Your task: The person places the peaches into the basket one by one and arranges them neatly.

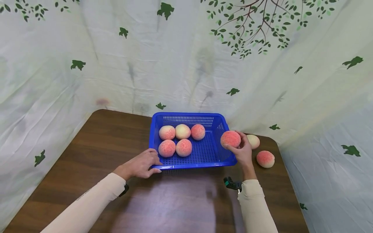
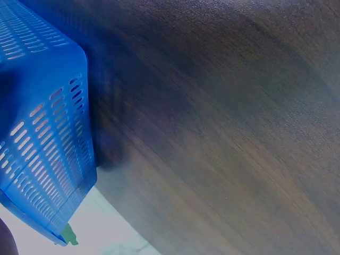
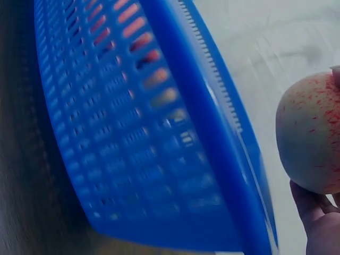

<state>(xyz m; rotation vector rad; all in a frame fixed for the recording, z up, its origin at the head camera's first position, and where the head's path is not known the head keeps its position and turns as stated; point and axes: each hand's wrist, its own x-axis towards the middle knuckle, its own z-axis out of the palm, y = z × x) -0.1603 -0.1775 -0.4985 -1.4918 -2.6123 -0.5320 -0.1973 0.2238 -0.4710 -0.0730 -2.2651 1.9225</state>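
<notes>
A blue plastic basket [image 1: 186, 166] with slotted walls stands on the table. Several pink-and-cream peaches, such as this peach [image 1: 167, 148], lie in its left and middle part. At the basket's front left corner my left hand [image 1: 144, 164] grips the rim, fingers over the edge and thumb outside. My right hand [image 1: 244, 149] holds a peach [image 1: 230, 139] between thumb and fingers, over the basket's right rim. In the right wrist view that peach [image 3: 308, 135] is beside and above the basket wall [image 3: 122, 122]. The left wrist view shows the basket's outer wall [image 2: 48, 143]; only a dark sliver appears at its lower left edge.
Two more peaches rest on the table right of the basket: a pale peach [image 1: 253, 141] partly behind my right hand, and a pink peach [image 1: 265, 159] nearer. The brown wooden table [image 1: 116, 136] meets a leaf-patterned white curtain [image 1: 180, 64] behind and at both sides.
</notes>
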